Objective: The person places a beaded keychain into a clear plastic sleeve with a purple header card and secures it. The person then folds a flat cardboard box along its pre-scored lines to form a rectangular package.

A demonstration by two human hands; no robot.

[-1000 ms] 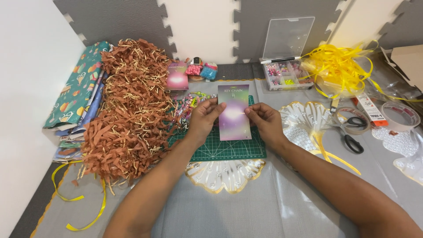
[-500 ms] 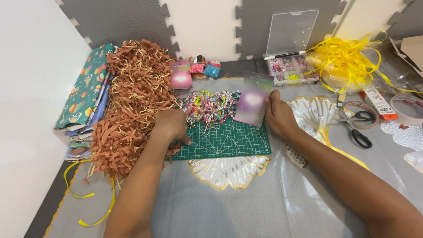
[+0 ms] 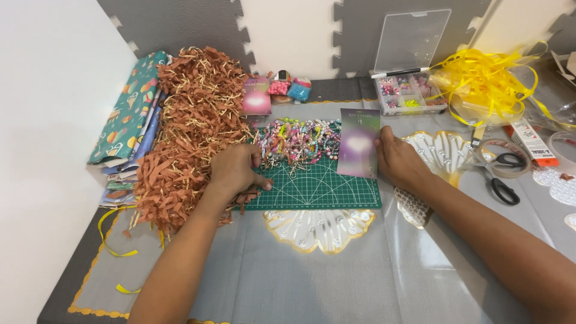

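Holding a purple card (image 3: 359, 144) at its right edge with the right hand (image 3: 401, 161), grip clenched on it, thumb on the face and fingers behind. Standing the card nearly upright at the back right corner of the green mat (image 3: 318, 189), just in front of the bead chains (image 3: 300, 139).

Resting the left hand (image 3: 235, 171) on the edge of the brown paper shred (image 3: 186, 129), fingers curled down into the strands at the mat's left edge; closing on a tuft or merely pressing: not determinable from this view.

Handling, as a judgement: card likely thin, light and semi-stiff, prone to bending and creasing under a hard pinch, glossy face possibly slippery; gripping best at an edge or corner, with light pressure. Shred likely very light, springy and tangled, shedding loose strands; taking best as a loose bunch from the pile edge.

Lying well apart: card at the right hand, shred at the left, with mat and bead chains between. Lying further right on the tabletop (image 3: 312, 282): scissors (image 3: 501, 180).
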